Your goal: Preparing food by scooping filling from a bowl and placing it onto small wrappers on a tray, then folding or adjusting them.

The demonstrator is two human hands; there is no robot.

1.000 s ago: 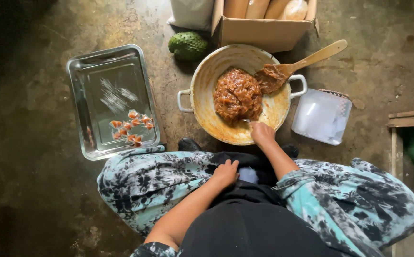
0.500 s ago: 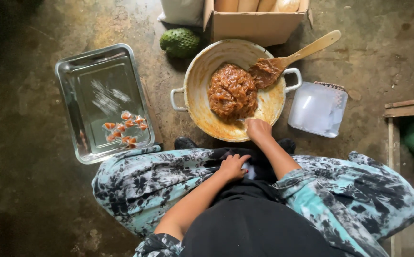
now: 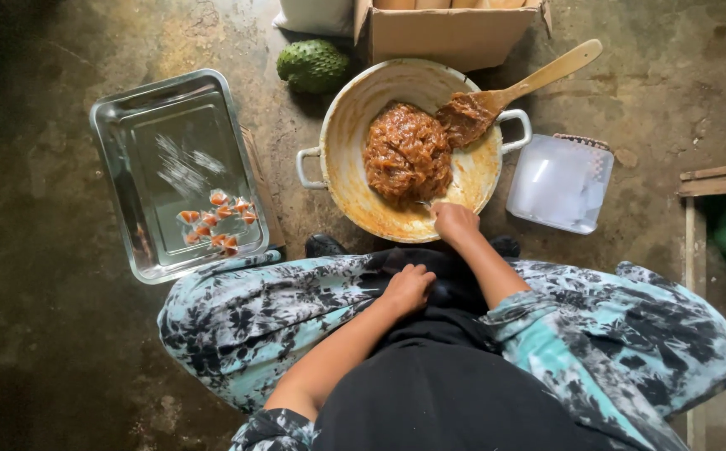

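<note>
Head view, looking straight down at a seated person on a stained concrete floor (image 3: 62, 351). Right hand (image 3: 455, 222) sits at the near rim of a round cream-yellow two-handled metal pan (image 3: 354, 134), fingers bunched narrow; something thin and pale shows at the fingertips, too small to identify, so whether it grips anything cannot be told. Left hand (image 3: 407, 288) rests on the lap on black fabric, fingers curled loosely, grip not readable. Lumpy brown sticky paste (image 3: 406, 155) is piled in the pan's middle, just beyond the right hand. Light wooden spatula (image 3: 538, 82) leans on the far right rim, blade caked in paste, handle pointing up-right. Rectangular shiny steel tray (image 3: 162, 108) lies left of the pan, apart from it; a cluster of small orange wrapped pieces (image 3: 215, 221) sits in its near right corner, wrapping detail hard to make out. Green bumpy fruit (image 3: 313, 65) lies beyond, between tray and pan. Brown cardboard box (image 3: 446, 33) behind the pan is cut off at the top edge, contents mostly out of frame. Translucent white square plastic container (image 3: 559, 179) sits right of the pan; contents unclear. Green object at right edge, cropped. Dark shoe tip (image 3: 326, 246) peeks below the pan.
</note>
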